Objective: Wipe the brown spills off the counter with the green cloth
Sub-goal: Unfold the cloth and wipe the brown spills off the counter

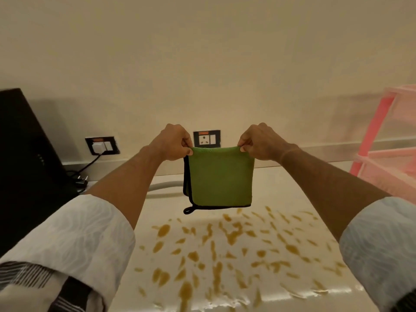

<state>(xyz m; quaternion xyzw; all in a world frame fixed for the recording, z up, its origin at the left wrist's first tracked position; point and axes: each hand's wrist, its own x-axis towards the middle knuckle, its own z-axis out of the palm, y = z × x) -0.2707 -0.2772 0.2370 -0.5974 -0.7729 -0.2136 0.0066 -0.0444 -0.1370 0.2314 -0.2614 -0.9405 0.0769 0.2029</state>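
A folded green cloth (219, 176) with black trim and a small black loop hangs in the air above the counter. My left hand (172, 143) pinches its upper left corner and my right hand (258, 141) pinches its upper right corner. Below and in front of the cloth, several brown spills (225, 251) are scattered in drops and streaks over the pale glossy counter (292, 183), reaching to its near edge.
A black appliance (24, 154) stands at the left with a plugged cable running to a wall socket (102, 145). A second socket (207, 138) sits behind the cloth. A pink plastic rack (387, 140) stands at the right.
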